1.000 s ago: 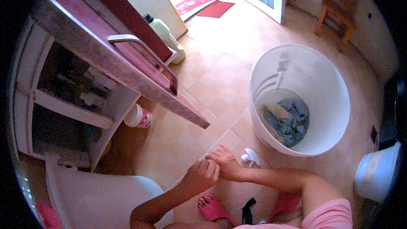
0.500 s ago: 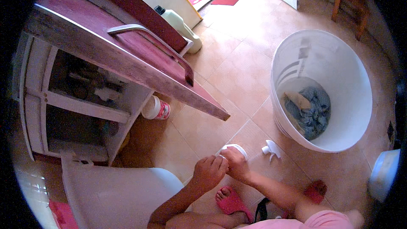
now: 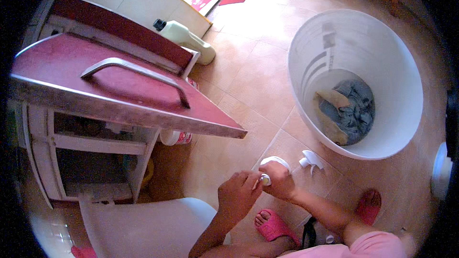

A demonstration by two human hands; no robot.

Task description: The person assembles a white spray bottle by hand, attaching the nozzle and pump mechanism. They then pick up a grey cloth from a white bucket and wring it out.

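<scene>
My right hand (image 3: 281, 182) wraps around a white bottle (image 3: 276, 162), whose rounded white body shows just beyond the fingers. The bottle's open-looking round mouth (image 3: 265, 179) points toward me, between my two hands. Close against this neck, my left hand (image 3: 238, 191) has its fingers curled together; their exact grip on it is partly hidden. To the right of the bottle, a white trigger spray head (image 3: 311, 161) lies detached on the tiles. A small white cap (image 3: 330, 240) shows low in the view, near my legs.
A large white bucket (image 3: 299, 91) holding dark wet cloth (image 3: 358, 110) stands to the right. On the left, a red cabinet door with a metal handle (image 3: 136, 69) hangs open, its corner reaching toward my hands. A white chair (image 3: 148, 224) stands at lower left; a jug (image 3: 186, 40) is beyond.
The view has shifted, so the bucket and cabinet door sit differently in it. My left fingers have drawn a little apart from the right hand, and the bottle's mouth now shows between them.
</scene>
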